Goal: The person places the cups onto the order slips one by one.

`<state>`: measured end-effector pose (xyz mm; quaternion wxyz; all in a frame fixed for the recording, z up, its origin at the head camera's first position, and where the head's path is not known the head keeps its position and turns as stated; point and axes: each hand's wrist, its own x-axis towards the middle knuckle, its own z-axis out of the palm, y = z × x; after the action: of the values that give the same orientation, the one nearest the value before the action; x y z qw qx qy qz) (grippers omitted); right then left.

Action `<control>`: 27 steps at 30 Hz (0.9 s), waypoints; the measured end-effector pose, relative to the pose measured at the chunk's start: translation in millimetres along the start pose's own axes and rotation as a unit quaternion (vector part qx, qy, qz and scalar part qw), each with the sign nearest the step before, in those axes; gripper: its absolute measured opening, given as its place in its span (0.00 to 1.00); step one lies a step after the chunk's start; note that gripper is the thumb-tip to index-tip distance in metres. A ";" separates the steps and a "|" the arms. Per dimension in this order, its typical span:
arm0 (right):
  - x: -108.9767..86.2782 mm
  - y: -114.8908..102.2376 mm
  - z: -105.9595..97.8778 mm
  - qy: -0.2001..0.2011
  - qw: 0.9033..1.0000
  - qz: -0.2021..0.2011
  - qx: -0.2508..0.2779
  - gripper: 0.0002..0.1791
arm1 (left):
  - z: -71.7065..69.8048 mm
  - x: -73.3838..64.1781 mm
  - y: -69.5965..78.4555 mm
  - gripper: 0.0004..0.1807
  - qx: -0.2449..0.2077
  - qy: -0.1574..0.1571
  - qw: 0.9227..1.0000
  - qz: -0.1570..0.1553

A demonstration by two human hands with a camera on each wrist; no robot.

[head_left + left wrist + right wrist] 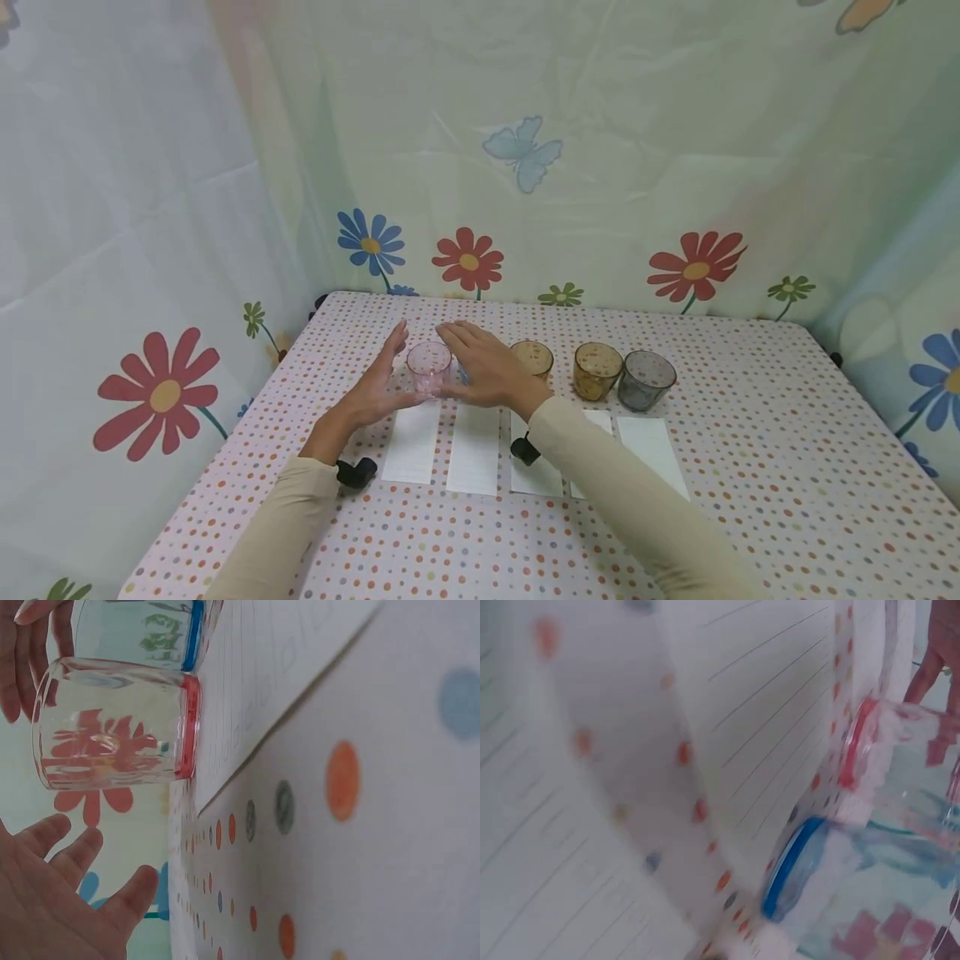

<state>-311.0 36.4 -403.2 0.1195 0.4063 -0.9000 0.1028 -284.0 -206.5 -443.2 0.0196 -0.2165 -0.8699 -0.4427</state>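
A clear pink-tinted glass (429, 363) stands upright at the left end of a row of glasses. My left hand (371, 392) is held to its left, fingers spread; in the left wrist view a gap shows between these fingers (79, 847) and the glass. My right hand (483, 367) is on the other side, fingers extended and thumb pointing toward the pink glass. A blue-based glass (877, 889) stands beside the pink one, largely hidden behind my right hand in the head view. Neither hand grips anything.
Two amber glasses (532, 357) (597, 371) and a grey glass (647, 379) continue the row to the right. Several lined white paper strips (474, 454) lie in front of the glasses on the dotted tablecloth (780, 467). A flowered curtain (600, 192) hangs behind the table.
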 end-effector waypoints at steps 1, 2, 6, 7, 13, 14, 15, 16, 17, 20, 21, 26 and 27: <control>3.0 -2.7 1.0 -0.003 1.000 0.006 0.009 0.51 | -0.6 -0.2 -2.1 0.63 -0.005 0.002 1.000 0.000; 6.1 -5.2 2.3 -0.008 1.000 0.015 0.014 0.51 | -1.1 -0.3 -4.3 0.63 -0.010 0.004 1.000 0.000; 17.1 -12.7 8.4 -0.025 0.998 0.050 0.021 0.52 | -2.6 -0.6 -10.1 0.62 -0.043 0.010 0.999 -0.002; 19.4 -13.9 10.0 -0.028 0.998 0.058 0.013 0.53 | -2.7 -0.9 -11.2 0.62 -0.053 0.009 0.999 -0.004; 30.7 -17.0 17.8 -0.061 0.993 0.102 -0.027 0.53 | -4.3 -2.6 -18.1 0.59 -0.107 0.003 0.994 0.011; 32.1 -16.6 18.2 -0.067 0.991 0.109 -0.031 0.52 | -4.5 -1.9 -18.7 0.58 -0.114 0.002 0.993 0.018; 33.6 -16.1 18.7 -0.074 0.990 0.115 -0.035 0.52 | -4.7 -1.2 -19.6 0.58 -0.124 0.001 0.992 0.025; 35.3 -15.4 19.4 -0.080 0.989 0.120 -0.038 0.52 | -5.1 -0.5 -20.9 0.57 -0.134 0.000 0.990 0.031; 36.9 -15.0 19.7 -0.086 0.988 0.124 -0.041 0.52 | -5.9 0.1 -22.1 0.57 -0.141 -0.001 0.989 0.035; 41.3 -14.5 19.4 -0.093 0.987 0.125 -0.039 0.50 | -7.6 0.7 -24.2 0.56 -0.165 -0.001 0.985 0.042; 42.2 -14.5 19.3 -0.095 0.987 0.125 -0.038 0.50 | -8.0 0.6 -25.6 0.55 -0.171 -0.001 0.984 0.042; 43.0 -16.3 17.6 -0.102 0.987 0.122 -0.024 0.48 | -7.1 -1.4 -28.9 0.51 -0.180 -0.001 0.983 0.034; 42.7 -16.8 17.4 -0.101 0.987 0.122 -0.021 0.48 | -6.7 -2.1 -29.2 0.51 -0.183 0.000 0.983 0.033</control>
<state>-328.0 -9.6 -405.5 0.0230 0.2996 -0.9521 0.0561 -294.6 -227.5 -461.8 -0.0055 -0.2445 -0.7668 -0.5934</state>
